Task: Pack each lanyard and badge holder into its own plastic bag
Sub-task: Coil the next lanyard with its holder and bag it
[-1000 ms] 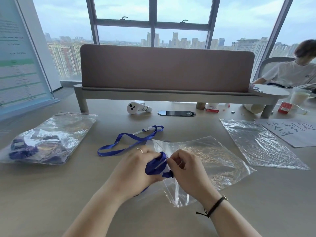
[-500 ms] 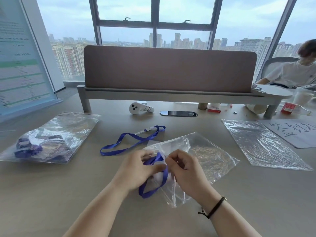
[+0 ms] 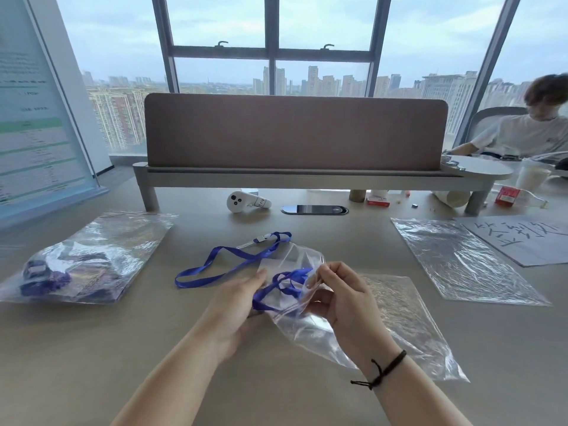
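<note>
Blue lanyard (image 3: 278, 290) looped inside crinkled clear bag (image 3: 310, 321), pinched by both hands: left (image 3: 236, 305), right (image 3: 344, 299)

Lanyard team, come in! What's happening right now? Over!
Left hand feeding blue lanyard into bag. Right hand pinching plastic bag open. Lanyard partly in. Nothing blocking.

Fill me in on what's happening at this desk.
A person is packing a blue ribbon lanyard into a clear plastic bag. The right hand pinches the bag's mouth open while the left hand feeds the lanyard in; part of it trails on the grey desk. A filled clear bag lies left, an empty flat bag right.
</note>
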